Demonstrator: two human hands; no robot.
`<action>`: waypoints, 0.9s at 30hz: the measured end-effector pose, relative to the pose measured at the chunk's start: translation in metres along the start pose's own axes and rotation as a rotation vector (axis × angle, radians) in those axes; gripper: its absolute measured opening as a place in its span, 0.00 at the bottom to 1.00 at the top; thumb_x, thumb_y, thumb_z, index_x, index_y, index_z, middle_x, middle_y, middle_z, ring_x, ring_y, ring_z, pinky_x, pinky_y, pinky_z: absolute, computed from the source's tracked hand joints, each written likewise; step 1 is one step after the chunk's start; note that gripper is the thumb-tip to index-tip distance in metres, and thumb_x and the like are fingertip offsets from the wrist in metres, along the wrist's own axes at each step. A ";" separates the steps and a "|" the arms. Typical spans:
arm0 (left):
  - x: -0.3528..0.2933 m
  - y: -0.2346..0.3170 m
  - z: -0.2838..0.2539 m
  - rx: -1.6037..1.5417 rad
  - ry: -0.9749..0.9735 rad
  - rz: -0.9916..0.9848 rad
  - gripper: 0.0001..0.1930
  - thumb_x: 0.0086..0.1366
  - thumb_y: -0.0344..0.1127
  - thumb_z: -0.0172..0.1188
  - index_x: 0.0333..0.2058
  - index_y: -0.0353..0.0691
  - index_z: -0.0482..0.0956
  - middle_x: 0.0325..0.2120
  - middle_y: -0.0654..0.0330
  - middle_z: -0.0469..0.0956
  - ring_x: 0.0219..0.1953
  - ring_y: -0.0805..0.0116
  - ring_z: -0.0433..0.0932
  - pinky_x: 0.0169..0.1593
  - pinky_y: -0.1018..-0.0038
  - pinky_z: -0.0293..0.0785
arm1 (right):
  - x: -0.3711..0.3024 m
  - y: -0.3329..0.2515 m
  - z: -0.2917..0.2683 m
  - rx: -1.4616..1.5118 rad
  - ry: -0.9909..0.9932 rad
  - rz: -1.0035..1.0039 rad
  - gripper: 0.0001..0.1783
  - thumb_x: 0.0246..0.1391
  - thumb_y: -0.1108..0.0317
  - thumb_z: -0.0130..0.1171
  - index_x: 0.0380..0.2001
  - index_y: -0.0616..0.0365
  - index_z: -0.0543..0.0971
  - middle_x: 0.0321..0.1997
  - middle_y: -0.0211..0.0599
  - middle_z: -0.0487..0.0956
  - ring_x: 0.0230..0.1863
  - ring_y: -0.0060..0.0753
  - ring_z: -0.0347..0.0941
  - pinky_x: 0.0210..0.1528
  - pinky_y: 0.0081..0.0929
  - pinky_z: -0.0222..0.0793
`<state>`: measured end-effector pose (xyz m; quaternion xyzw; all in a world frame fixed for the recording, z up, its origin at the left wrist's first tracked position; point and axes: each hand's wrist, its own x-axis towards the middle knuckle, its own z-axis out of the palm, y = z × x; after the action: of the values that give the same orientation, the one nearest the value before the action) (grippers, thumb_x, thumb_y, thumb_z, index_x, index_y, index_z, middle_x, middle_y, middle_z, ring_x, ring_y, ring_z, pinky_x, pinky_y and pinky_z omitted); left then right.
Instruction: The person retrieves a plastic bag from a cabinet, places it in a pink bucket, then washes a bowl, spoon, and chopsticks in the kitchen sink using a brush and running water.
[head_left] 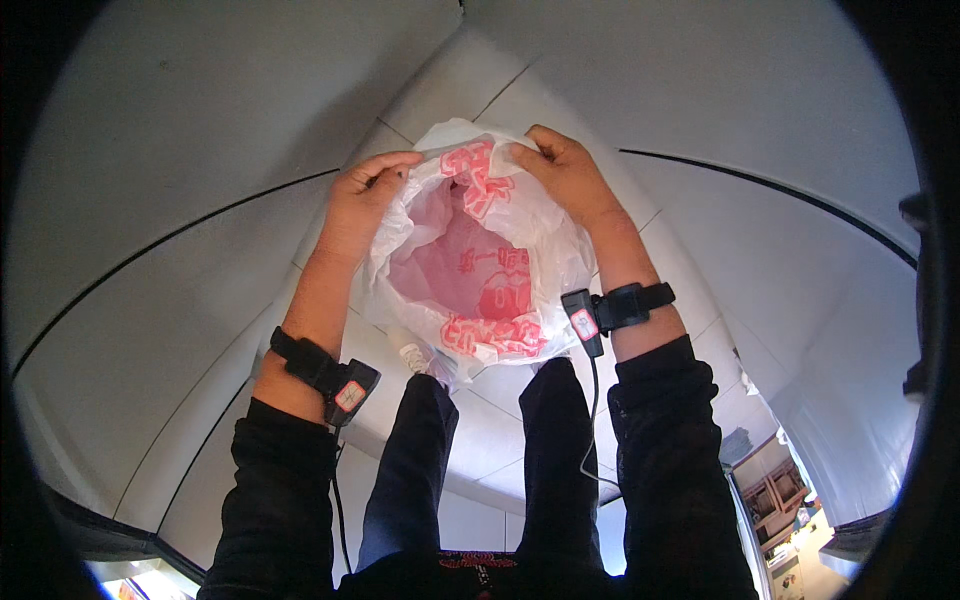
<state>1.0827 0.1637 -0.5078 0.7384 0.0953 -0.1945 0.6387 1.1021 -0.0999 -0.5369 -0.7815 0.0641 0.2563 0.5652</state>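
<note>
A white plastic bag with red print [560, 225] hangs with its mouth spread wide between my hands, and its pinkish inside shows no contents that I can make out. At the upper left of the rim, my left hand [368, 190] pinches the film between thumb and fingers. My right hand [568, 172] grips the rim at the upper right, its fingers curled over the edge. The bag's lower rim sags toward my legs, crumpled and folded.
Pale floor tiles [480, 420] lie beneath the bag. Smooth grey panels [200, 120] rise on the left and right [760, 90]. Black straps with small devices and cables sit on both forearms. Wooden furniture [775, 500] stands far off at the lower right.
</note>
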 end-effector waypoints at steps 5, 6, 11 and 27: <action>0.003 -0.029 -0.008 -0.179 0.005 -0.147 0.10 0.67 0.28 0.53 0.44 0.39 0.82 0.38 0.66 0.80 0.37 0.80 0.74 0.44 0.83 0.70 | 0.014 0.031 -0.001 0.116 -0.086 0.271 0.19 0.57 0.52 0.57 0.34 0.58 0.79 0.27 0.31 0.78 0.27 0.26 0.71 0.35 0.26 0.68; 0.004 -0.031 -0.009 -0.226 0.036 -0.223 0.10 0.67 0.28 0.53 0.44 0.39 0.82 0.37 0.65 0.80 0.38 0.79 0.74 0.44 0.82 0.70 | 0.020 0.033 -0.001 0.129 -0.107 0.274 0.17 0.57 0.54 0.57 0.34 0.59 0.79 0.27 0.32 0.78 0.28 0.29 0.72 0.35 0.28 0.69; -0.020 -0.022 -0.015 0.485 0.308 0.093 0.15 0.63 0.29 0.56 0.50 0.41 0.77 0.46 0.56 0.75 0.45 0.67 0.74 0.48 0.76 0.70 | -0.007 0.004 0.000 -0.503 0.468 -0.159 0.12 0.54 0.61 0.56 0.35 0.58 0.77 0.33 0.44 0.79 0.36 0.46 0.75 0.39 0.39 0.71; -0.061 -0.017 -0.001 0.610 -0.107 0.149 0.43 0.47 0.10 0.50 0.64 0.49 0.60 0.60 0.51 0.64 0.61 0.53 0.65 0.65 0.68 0.61 | -0.015 -0.013 0.105 -0.640 0.057 0.223 0.26 0.53 0.60 0.54 0.54 0.59 0.71 0.57 0.53 0.71 0.60 0.51 0.65 0.62 0.41 0.59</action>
<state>1.0206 0.1741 -0.4981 0.8895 -0.0553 -0.2052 0.4045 1.0597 -0.0022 -0.5430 -0.9142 0.0811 0.3018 0.2579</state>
